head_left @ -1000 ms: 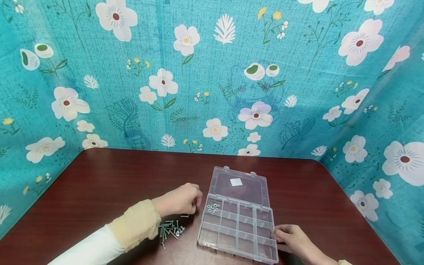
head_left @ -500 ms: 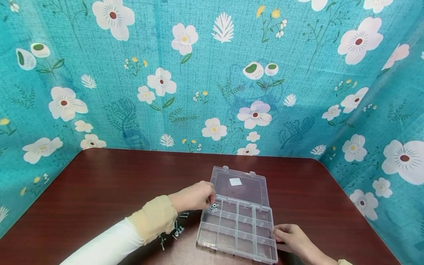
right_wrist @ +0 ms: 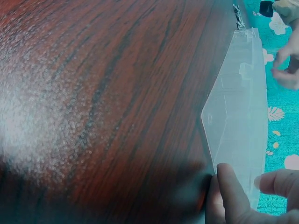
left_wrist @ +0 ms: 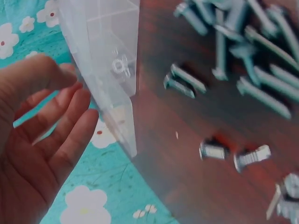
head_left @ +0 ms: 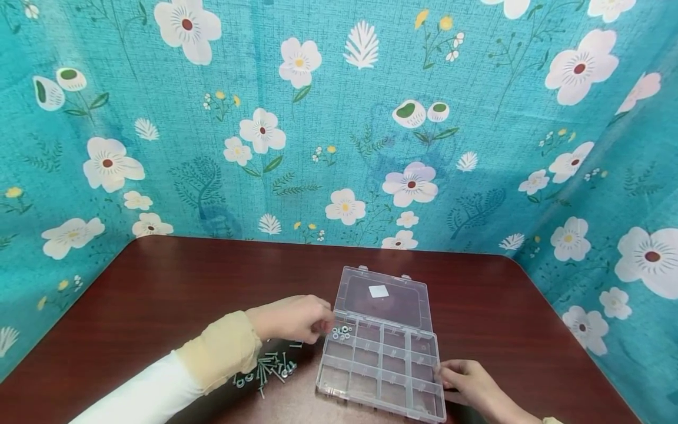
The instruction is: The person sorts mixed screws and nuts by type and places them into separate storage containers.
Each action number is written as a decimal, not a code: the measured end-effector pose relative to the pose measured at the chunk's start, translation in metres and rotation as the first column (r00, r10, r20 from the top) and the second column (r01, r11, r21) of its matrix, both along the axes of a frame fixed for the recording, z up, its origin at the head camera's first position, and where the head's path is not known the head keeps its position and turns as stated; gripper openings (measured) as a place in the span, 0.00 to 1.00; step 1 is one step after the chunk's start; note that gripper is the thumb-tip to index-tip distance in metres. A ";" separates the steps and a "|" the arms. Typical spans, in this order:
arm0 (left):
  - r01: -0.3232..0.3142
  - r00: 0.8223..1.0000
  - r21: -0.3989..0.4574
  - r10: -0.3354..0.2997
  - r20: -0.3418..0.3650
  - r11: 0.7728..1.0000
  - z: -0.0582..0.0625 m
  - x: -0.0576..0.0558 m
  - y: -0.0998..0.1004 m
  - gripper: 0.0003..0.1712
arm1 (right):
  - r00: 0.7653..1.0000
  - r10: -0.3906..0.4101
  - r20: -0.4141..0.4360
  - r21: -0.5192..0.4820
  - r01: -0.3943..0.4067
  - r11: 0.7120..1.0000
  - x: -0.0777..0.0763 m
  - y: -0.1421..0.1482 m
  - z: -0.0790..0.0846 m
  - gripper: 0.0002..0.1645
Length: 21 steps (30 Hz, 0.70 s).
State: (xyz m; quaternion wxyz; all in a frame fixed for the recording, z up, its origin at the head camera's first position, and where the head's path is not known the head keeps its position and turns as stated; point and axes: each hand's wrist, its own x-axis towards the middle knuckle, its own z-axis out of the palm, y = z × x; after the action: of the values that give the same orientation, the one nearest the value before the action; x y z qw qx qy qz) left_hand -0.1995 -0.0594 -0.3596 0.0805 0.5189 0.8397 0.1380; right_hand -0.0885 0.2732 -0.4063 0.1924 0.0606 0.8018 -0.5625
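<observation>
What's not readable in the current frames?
Head: whatever the left sleeve blocks beside the screw pile.
Head: thread detail of nuts in the box, too small.
Left wrist: same screw pile, blurred, cut off by top and right edges.
Right wrist: right hand, cut off by bottom edge.

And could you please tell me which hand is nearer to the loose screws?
Left: the left hand is just beyond the loose screws; the right hand is across the box, holding its right edge.
</observation>
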 end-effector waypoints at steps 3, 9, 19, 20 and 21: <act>0.021 0.999 -0.043 -0.023 -0.033 0.999 0.004 0.006 -0.012 0.09 | 1.000 0.004 0.006 0.001 -0.004 1.000 0.000 0.001 0.000 0.29; 0.002 0.995 -0.077 -0.009 -0.096 0.997 0.008 0.017 -0.037 0.10 | 1.000 0.009 0.011 -0.005 -0.008 1.000 0.000 0.001 0.001 0.29; -0.043 0.998 -0.072 0.040 -0.041 0.996 -0.005 0.036 -0.073 0.10 | 1.000 -0.001 -0.005 0.003 0.001 1.000 0.000 0.000 0.000 0.29; -0.037 0.999 -0.071 0.035 -0.036 0.997 -0.006 0.038 -0.075 0.11 | 1.000 0.002 -0.004 0.001 -0.002 1.000 0.000 0.000 0.000 0.29; -0.033 0.999 -0.072 0.031 -0.031 0.997 -0.008 0.040 -0.077 0.12 | 1.000 0.002 -0.004 -0.003 -0.002 1.000 0.001 0.000 0.000 0.29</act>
State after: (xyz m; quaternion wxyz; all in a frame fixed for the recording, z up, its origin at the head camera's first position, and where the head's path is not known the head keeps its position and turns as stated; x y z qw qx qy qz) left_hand -0.1598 -0.1369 -0.3671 0.0843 0.5041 0.8535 0.1010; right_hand -0.0879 0.2736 -0.4059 0.1915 0.0583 0.8015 -0.5635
